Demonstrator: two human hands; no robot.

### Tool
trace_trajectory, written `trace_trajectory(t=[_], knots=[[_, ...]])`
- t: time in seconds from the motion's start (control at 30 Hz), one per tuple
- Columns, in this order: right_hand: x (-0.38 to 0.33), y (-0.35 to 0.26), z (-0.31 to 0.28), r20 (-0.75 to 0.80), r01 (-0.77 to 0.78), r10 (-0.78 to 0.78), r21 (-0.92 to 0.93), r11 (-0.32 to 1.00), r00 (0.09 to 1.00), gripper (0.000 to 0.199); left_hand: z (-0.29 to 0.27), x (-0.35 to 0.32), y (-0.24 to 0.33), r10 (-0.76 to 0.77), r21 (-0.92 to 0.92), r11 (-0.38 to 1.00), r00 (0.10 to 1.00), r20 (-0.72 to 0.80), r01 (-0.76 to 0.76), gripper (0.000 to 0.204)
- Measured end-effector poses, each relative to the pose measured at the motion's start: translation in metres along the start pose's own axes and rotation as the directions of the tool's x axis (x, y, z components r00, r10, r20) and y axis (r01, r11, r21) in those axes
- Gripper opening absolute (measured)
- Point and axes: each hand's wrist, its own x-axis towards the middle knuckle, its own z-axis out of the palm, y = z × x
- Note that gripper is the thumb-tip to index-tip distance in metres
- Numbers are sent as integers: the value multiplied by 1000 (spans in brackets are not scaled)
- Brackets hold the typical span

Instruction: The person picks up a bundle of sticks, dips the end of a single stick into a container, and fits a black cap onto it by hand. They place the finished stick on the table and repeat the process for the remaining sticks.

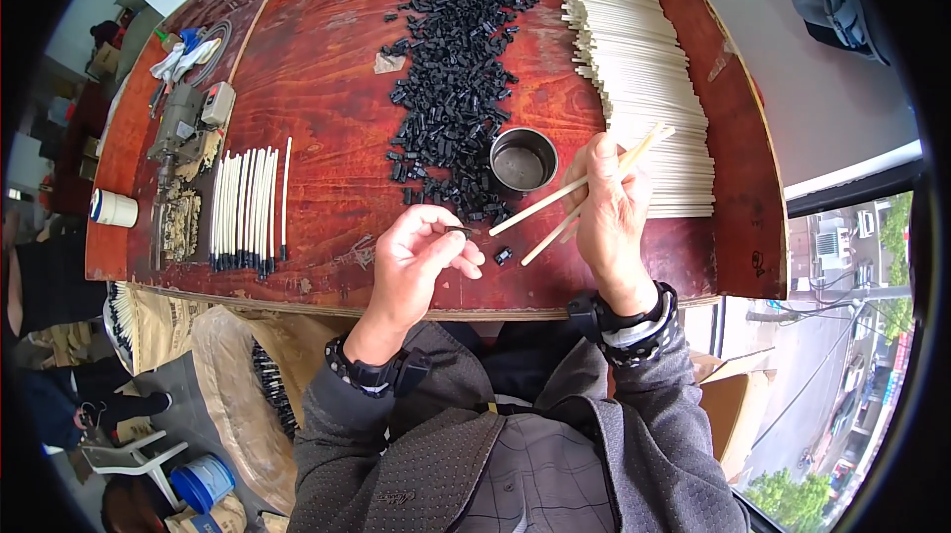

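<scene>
here, left hand [421, 254] pinched a small black cap [458, 232]; right hand [609, 211] gripped two white sticks [565, 201].
both near the surface's [327, 87] front edge; sticks probably light, stiff, best held mid-length.

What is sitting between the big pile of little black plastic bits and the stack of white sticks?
A small round metal cup sits there on the red wooden table, between the black pile and the white sticks, seen in the head view.
</scene>
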Motion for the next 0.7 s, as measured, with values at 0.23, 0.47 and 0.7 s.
trace_trajectory(t=[0.23,0.47,0.7], knots=[[-3,6,14,-14,-7,9,98,995,1000,50,7,-3,-3,-16,-251,968,1000,22,21,9],[-10,15,18,-80,99,-89,127,987,993,46,13,-6,-4,-36,-384,922,999,26,43,6],[-19,9,38,-15,38,-36,154,987,999,35,10,-15,-1,9,-302,953,998,-68,-29,9]])
